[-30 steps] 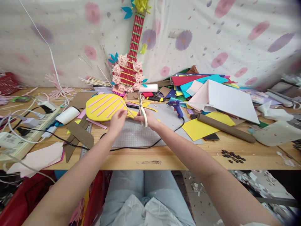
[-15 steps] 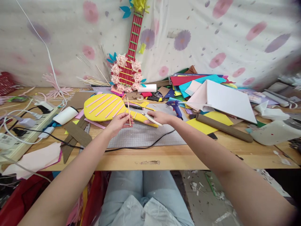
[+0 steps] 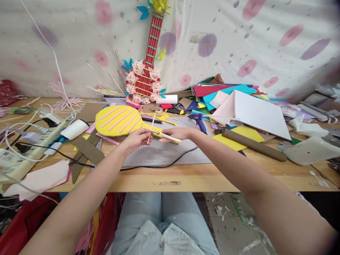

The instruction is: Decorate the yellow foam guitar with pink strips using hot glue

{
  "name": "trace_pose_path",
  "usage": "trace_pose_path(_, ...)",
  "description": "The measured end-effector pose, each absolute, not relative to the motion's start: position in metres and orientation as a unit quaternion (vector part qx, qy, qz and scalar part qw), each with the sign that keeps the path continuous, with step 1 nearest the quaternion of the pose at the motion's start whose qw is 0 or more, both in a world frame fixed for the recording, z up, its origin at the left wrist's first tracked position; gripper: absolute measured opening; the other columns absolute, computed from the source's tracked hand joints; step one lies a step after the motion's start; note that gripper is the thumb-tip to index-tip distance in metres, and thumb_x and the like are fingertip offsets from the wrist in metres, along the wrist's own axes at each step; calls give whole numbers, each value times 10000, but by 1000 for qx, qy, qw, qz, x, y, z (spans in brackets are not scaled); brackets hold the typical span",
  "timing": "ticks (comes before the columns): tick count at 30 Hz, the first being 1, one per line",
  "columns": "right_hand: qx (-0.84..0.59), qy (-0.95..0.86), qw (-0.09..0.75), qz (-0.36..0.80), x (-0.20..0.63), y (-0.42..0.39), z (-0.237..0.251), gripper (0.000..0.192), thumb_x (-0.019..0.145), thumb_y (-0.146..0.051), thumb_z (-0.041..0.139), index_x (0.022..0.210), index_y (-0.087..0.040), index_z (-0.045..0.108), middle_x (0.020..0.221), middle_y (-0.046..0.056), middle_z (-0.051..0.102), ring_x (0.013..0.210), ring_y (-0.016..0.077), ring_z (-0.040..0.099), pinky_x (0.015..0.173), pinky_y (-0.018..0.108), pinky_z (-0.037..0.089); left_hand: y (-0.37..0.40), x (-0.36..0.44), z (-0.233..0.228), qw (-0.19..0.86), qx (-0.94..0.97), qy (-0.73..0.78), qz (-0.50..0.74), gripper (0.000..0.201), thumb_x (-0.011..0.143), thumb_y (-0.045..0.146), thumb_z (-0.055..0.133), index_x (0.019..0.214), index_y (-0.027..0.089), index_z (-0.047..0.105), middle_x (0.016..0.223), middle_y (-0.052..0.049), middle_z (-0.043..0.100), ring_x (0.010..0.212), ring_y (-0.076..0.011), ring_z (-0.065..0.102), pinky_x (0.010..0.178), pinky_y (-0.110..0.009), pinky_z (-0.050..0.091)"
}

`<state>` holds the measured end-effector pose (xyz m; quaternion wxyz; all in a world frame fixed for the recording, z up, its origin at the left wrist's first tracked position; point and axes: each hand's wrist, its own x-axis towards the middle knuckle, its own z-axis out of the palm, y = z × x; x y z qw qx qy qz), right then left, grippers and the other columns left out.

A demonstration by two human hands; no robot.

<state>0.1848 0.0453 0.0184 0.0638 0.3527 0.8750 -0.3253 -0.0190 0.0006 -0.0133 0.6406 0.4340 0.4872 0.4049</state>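
Observation:
My left hand [image 3: 139, 140] pinches a thin wooden stick [image 3: 153, 123], which stands up tilted slightly to the right. My right hand [image 3: 175, 134] is closed around white-handled cutting pliers [image 3: 171, 137]. Their short metal head points left and meets the stick just above my left fingers; whether the jaws have closed on it I cannot tell. Behind and under both hands lies a yellow guitar-shaped piece [image 3: 117, 120] with pink strips across its round body. Its neck is partly hidden by my hands and the pliers.
A grey cutting mat [image 3: 164, 154] lies under the work, crossed by a black cable [image 3: 183, 153]. A blue glue gun [image 3: 198, 121] stands to the right, near coloured sheets [image 3: 223, 92]. A red flower-trimmed guitar [image 3: 145, 79] leans at the back. A power strip [image 3: 32, 148] is at left.
My right hand has brought the pliers left, so their head now meets the stick. The stick has shifted slightly right and leans more to the right.

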Motion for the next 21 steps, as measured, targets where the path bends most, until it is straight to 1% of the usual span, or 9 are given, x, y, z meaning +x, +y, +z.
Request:
trace_pose_path(4,372,873,44,-311,183,44,20,543,697,-710,441,834,-187,496,916,50,571,815,197,509,667,269,350,2,-21,-15,641,424,486,416,59,758,166,603,767,108,593,669,-14,596,574,-74,552,593,-226,456)
trace_pose_path(8,392,870,26,-299,185,46,18,527,701,-701,442,811,-189,497,887,48,580,787,192,517,645,268,348,2,-23,-16,649,438,487,387,105,765,183,604,830,107,637,782,-62,654,640,-99,594,693,-282,498)
trace_pose_path(12,403,864,38,-301,191,50,15,541,674,-702,467,834,-190,537,860,43,591,814,204,523,664,271,356,4,-20,-19,635,443,509,377,69,748,149,616,782,96,645,716,-52,653,617,-102,597,717,-301,518)
trace_pose_path(14,396,864,45,-309,193,49,15,548,670,-698,470,860,-190,553,845,38,594,824,207,522,675,272,359,5,-17,-21,628,438,512,389,73,759,140,600,796,98,646,711,-46,654,607,-99,600,713,-297,524)
trace_pose_path(18,379,864,48,-328,194,46,14,541,696,-683,445,887,-187,547,836,35,592,804,196,517,669,274,360,8,-11,-23,637,436,498,395,96,764,128,583,828,95,647,739,-55,664,629,-108,621,716,-293,530)
trace_pose_path(21,384,862,52,-328,193,45,15,537,707,-685,431,866,-183,531,842,39,586,797,193,514,656,273,360,9,-10,-22,640,439,493,394,104,768,136,577,829,92,649,733,-60,664,632,-110,621,720,-297,532)
